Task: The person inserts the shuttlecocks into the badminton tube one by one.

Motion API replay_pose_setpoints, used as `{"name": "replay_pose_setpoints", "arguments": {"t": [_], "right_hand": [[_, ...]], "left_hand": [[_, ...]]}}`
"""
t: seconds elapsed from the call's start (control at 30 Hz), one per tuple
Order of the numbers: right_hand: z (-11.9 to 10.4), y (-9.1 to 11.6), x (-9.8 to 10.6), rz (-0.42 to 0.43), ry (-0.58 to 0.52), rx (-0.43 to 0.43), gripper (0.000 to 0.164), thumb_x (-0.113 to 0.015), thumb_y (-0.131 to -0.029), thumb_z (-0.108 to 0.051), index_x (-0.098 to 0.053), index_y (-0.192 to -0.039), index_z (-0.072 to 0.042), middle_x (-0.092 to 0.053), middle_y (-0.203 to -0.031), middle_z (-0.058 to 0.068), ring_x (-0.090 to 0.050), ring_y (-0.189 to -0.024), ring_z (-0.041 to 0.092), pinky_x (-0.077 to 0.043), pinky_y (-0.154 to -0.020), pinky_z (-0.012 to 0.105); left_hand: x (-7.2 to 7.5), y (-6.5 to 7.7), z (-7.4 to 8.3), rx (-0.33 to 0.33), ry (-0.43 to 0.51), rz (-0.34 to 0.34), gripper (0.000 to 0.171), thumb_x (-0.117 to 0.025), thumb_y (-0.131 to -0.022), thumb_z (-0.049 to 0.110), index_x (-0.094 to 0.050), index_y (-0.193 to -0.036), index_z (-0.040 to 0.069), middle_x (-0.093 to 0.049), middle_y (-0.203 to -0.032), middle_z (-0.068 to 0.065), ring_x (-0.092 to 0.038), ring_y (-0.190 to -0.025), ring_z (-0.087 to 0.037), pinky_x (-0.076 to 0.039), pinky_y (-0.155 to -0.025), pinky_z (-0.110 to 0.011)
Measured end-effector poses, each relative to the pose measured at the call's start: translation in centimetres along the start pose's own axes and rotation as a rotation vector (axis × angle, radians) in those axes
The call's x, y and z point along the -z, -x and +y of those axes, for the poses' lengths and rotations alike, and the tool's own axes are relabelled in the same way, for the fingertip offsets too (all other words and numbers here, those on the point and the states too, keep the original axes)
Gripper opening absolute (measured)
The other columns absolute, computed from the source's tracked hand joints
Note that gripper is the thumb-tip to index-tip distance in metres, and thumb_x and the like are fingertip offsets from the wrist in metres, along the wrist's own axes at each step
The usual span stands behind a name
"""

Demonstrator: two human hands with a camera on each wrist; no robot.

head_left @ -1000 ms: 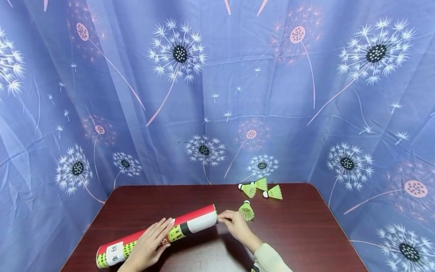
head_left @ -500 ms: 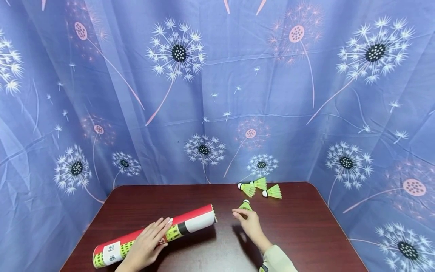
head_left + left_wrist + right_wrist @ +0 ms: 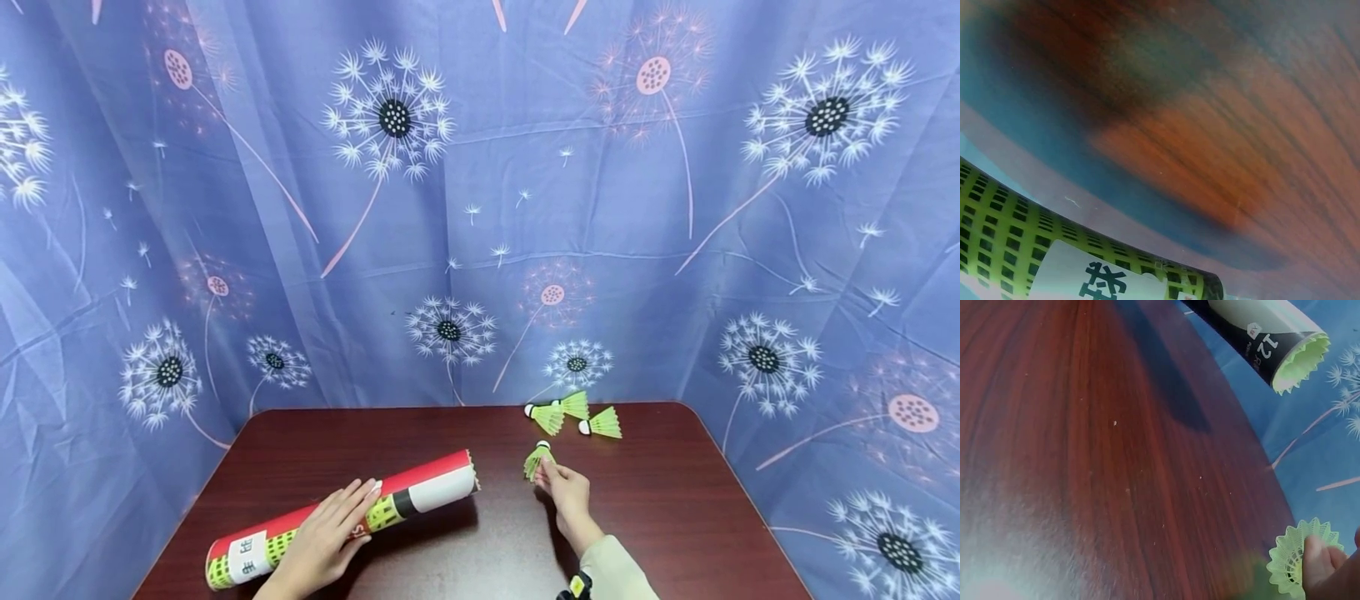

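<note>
A red, white and green shuttlecock tube (image 3: 442, 486) lies slantwise on the left and middle of the table. My left hand (image 3: 324, 533) holds it from above, fingers over the top and thumb along the near side. At the tube's open right end, the right wrist view shows a jagged green skirt edge (image 3: 1319, 357) inside. My right hand (image 3: 568, 497) pinches the skirt of a green shuttlecock (image 3: 534, 463) whose white cork points away from me. In the right wrist view my thumb lies over the rim of that skirt (image 3: 1284, 562). The left hand is hidden in the left wrist view.
Three more green shuttlecocks lie near the far edge: one in front (image 3: 547, 418), one behind it (image 3: 576, 405), one to the right (image 3: 606, 423). The dark red wooden table (image 3: 675, 508) meets a blue dandelion-print curtain (image 3: 495, 167) at its back and sides.
My right hand has left the tube's mouth, moved right and taken hold of the near shuttlecock, which now tilts slightly. The tube slid slightly left early on, with my left hand staying on it.
</note>
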State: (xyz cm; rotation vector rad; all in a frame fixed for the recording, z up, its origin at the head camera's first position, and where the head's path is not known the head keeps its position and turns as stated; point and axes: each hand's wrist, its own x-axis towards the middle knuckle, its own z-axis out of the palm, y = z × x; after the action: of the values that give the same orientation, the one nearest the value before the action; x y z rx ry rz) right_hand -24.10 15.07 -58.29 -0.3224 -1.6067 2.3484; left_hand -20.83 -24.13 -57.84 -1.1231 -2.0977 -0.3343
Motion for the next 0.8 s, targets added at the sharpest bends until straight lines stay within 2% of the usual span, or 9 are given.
{"name": "replay_pose_setpoints", "arguments": {"t": [0.13,0.17,0.27,0.5,0.8], "right_hand": [[-0.2,-0.5,-0.2,0.104,-0.033,-0.072,0.033,-0.063,-0.093,-0.009,-0.062,-0.094,0.023,-0.068,-0.065,0.01,-0.066,-0.056,0.01,-0.056,-0.057,0.022],[-0.6,-0.4,-0.4,0.147,-0.015,-0.12,0.035,-0.06,-0.093,-0.007,-0.059,-0.099,0.027,-0.068,-0.065,0.011,-0.066,-0.057,0.01,-0.057,-0.058,0.023],[-0.8,-0.8,-0.3,0.186,-0.011,-0.176,0.035,-0.057,-0.095,-0.004,-0.054,-0.105,0.03,-0.067,-0.065,0.011,-0.066,-0.056,0.01,-0.057,-0.058,0.024],[-0.8,-1.5,0.5,0.185,-0.061,-0.224,0.03,-0.054,-0.092,0.006,-0.051,-0.111,0.03,-0.066,-0.065,0.011,-0.067,-0.057,0.013,-0.058,-0.06,0.025],[-1.1,-1.4,0.5,0.15,-0.048,-0.221,0.029,-0.053,-0.09,0.009,-0.051,-0.111,0.029,-0.066,-0.065,0.009,-0.066,-0.056,0.011,-0.057,-0.06,0.023]], "left_hand": [[0.0,0.1,0.1,0.006,0.0,-0.008,0.054,-0.045,-0.101,0.038,-0.053,-0.134,-0.004,-0.05,-0.14,-0.017,-0.046,-0.129,-0.033,-0.018,-0.117,-0.033],[0.0,0.1,0.1,0.007,0.0,-0.01,0.054,-0.045,-0.101,0.038,-0.053,-0.134,-0.004,-0.05,-0.141,-0.017,-0.046,-0.129,-0.033,-0.018,-0.117,-0.033],[0.0,0.2,0.1,0.007,-0.002,-0.013,0.054,-0.044,-0.101,0.039,-0.053,-0.134,-0.003,-0.05,-0.14,-0.017,-0.047,-0.129,-0.033,-0.017,-0.118,-0.032],[-0.1,0.5,0.0,0.008,0.013,-0.007,0.054,-0.044,-0.101,0.038,-0.054,-0.133,-0.004,-0.05,-0.14,-0.018,-0.047,-0.129,-0.034,-0.016,-0.118,-0.032],[0.1,0.3,0.1,0.015,0.005,-0.012,0.054,-0.044,-0.101,0.039,-0.053,-0.134,-0.004,-0.05,-0.14,-0.018,-0.047,-0.128,-0.035,-0.017,-0.118,-0.032]]}}
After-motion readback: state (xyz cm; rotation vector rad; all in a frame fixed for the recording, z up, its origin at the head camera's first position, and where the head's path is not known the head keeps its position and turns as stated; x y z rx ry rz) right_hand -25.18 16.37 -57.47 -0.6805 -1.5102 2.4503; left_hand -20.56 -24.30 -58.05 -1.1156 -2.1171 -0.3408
